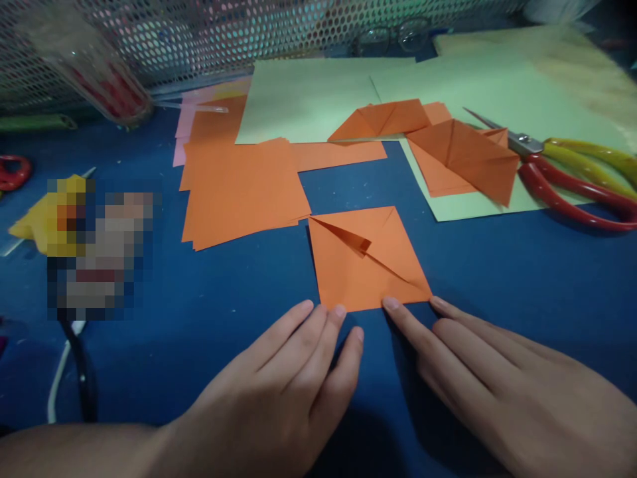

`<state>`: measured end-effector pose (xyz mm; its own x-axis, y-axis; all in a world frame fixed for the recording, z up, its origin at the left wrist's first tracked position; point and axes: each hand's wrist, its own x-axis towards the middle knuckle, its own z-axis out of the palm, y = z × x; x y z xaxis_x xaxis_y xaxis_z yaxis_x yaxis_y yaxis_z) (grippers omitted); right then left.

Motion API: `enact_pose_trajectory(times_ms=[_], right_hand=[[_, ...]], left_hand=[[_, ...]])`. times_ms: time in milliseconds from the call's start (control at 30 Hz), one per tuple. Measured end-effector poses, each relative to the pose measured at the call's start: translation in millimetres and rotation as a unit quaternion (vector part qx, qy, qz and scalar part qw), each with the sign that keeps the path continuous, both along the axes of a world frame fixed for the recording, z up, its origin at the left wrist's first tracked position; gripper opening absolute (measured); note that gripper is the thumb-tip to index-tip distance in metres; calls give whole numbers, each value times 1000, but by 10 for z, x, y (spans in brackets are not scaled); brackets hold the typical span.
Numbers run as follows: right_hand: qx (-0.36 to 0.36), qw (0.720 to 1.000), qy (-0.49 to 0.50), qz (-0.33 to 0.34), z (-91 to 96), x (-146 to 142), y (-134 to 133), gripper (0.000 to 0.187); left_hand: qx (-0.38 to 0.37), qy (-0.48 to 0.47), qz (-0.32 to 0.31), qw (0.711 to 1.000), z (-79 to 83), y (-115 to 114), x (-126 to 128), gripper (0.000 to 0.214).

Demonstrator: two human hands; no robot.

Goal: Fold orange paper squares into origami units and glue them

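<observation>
A folded orange paper (348,275) lies flat on the blue table, with a diagonal slit that gapes a little near its upper middle. Fingertips of my left hand (293,378) touch its near edge toward the left corner; the fingers are stretched out. My right hand (497,372) has its index fingertip on the same edge and another finger at the near right corner, the fingers extended. Neither hand wraps around the paper. Beyond it to the right are two creased orange paper pieces (465,159) (393,119), partly on pale green sheets (318,93).
Scissors (540,156) with red and yellow handles lie at the right. A stack of orange sheets (243,192) sits left of the folded piece. At the back left, a clear container (107,86) stands by a perforated metal panel (209,40). Cables (79,372) run at the left.
</observation>
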<state>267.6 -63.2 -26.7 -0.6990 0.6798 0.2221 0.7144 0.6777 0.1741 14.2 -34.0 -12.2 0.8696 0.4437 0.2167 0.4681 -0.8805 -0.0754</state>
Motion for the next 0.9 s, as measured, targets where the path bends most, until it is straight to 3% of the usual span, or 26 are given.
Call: enact_pose_trajectory(times_ms=[267, 400, 500, 600, 667, 767, 900], right_hand=[[83, 996, 4, -33, 70, -9, 12, 28], [115, 993, 13, -36, 104, -38, 60, 31], [76, 996, 23, -50, 128, -65, 168, 41], [5, 998, 64, -22, 154, -81, 292, 42], [-13, 993, 113, 5, 165, -80, 347, 36], [-12, 983, 184, -12, 152, -57, 388, 18], [-64, 975, 210, -44, 75, -11, 465, 51]], left_hand=[[3, -43, 9, 999, -19, -34, -58, 35], [-1, -57, 13, 998, -39, -41, -82, 37], [1, -52, 15, 999, -34, -34, -72, 36], [-7, -61, 39, 997, -30, -1, -29, 28], [-11, -71, 57, 996, -31, 25, 2, 26], [-4, -82, 72, 994, -29, 53, 26, 28], [-35, -83, 90, 992, -27, 69, 33, 30]])
